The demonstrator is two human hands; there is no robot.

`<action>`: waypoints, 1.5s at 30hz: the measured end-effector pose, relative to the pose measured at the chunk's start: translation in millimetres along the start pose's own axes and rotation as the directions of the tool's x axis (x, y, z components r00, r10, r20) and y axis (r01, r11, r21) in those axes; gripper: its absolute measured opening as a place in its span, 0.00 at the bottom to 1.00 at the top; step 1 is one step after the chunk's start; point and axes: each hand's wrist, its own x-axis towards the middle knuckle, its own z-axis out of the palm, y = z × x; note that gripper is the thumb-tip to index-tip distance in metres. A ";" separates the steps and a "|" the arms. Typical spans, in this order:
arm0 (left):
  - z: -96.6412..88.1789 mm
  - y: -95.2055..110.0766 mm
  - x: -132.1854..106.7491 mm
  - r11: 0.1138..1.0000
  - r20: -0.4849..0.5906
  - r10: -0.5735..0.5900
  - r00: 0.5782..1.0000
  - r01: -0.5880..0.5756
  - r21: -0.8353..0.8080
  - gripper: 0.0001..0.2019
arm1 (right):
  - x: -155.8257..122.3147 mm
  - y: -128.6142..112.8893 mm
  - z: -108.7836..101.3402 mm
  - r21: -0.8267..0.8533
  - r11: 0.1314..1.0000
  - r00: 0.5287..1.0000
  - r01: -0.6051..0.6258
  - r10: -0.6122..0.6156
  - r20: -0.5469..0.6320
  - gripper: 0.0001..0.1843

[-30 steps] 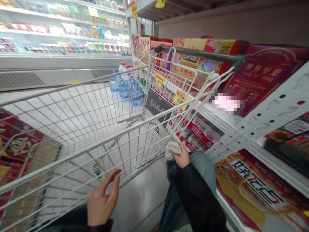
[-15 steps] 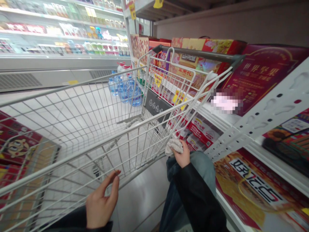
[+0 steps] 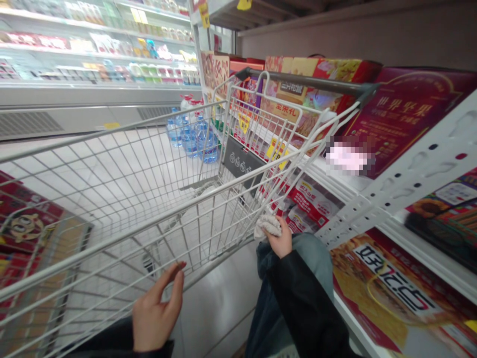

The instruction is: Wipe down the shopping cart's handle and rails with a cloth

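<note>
1. Holding a white cloth (image 3: 268,225) bunched in our closed right hand (image 3: 279,239), against the side of the wire shopping cart (image 3: 309,84).
2. Our half-open left hand (image 3: 156,311) curves just below the cart's near rail.
3. Bottled water (image 3: 192,141) stands beyond the cart; boxed gift packs (image 3: 298,97) line its right.

Supermarket aisle. Wire shopping cart (image 3: 149,224) on a pale tiled floor (image 3: 219,298). One side: long refrigerated display case (image 3: 93,94) lined with packaged goods. Other side: white perforated metal shelving (image 3: 410,184) stacked with boxed gift sets (image 3: 309,94) printed in Chinese lettering, yellow price tags (image 3: 244,123) at the shelf edge. Bottled water (image 3: 194,139) in packs farther along.
</note>
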 end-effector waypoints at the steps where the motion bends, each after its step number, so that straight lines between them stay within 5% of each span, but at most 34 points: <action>1: 0.3 0.0 0.4 1.000 0.001 0.000 1.000 0.000 0.005 0.17 | -3.1 2.1 1.5 0.001 1.000 1.000 0.002 -0.002 0.012 0.21; 10: -1.9 1.1 0.0 1.000 -0.009 0.007 1.000 -0.007 0.000 0.16 | 24.3 -22.0 -13.0 -0.015 0.998 0.991 0.055 -0.056 -0.118 0.25; 17: -5.1 10.1 1.0 0.999 0.010 -0.027 1.000 0.027 0.018 0.17 | -9.9 -0.7 2.6 -0.017 1.000 1.000 0.014 -0.014 -0.004 0.20; 25: -4.2 1.8 0.9 1.000 -0.003 0.027 1.000 -0.027 0.016 0.16 | 21.7 -24.2 -14.6 -0.038 0.996 0.991 0.083 -0.086 -0.105 0.23; 33: -5.2 8.1 2.0 1.000 0.002 -0.003 1.000 0.003 0.001 0.17 | -12.5 4.7 2.4 -0.028 0.999 0.997 0.018 -0.016 0.069 0.19; 40: -5.9 6.1 3.5 0.998 -0.022 0.064 0.998 -0.064 0.024 0.16 | 20.0 -21.1 -14.7 -0.025 0.998 0.994 0.064 -0.066 -0.088 0.24; 45: -4.2 4.7 1.4 0.998 -0.017 0.053 0.998 -0.052 0.031 0.16 | 6.4 -10.7 -4.8 -0.058 0.998 0.999 0.024 -0.026 -0.034 0.23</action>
